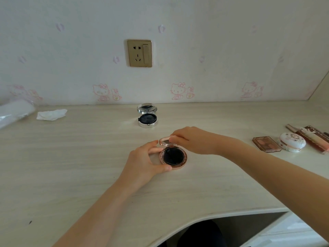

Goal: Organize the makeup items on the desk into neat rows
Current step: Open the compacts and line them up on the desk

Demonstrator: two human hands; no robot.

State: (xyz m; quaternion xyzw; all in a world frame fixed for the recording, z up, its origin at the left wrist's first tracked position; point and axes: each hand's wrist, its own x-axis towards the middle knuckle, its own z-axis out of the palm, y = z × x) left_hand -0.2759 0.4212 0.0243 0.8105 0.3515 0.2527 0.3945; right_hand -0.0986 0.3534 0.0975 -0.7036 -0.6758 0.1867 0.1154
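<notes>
Both hands on open rose-gold compact, dark inside.

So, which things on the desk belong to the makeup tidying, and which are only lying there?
Belong to the job:
- rose-gold compact, held by left hand and right hand
- silver compact, open
- eyeshadow palette
- white floral case
- brown flat box

Just lying about:
- crumpled tissue
- plastic-wrapped roll

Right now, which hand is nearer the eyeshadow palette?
Right. The right hand grips the pink compact's lid, on the side toward the palette; the left hand holds the compact's far side.
</notes>
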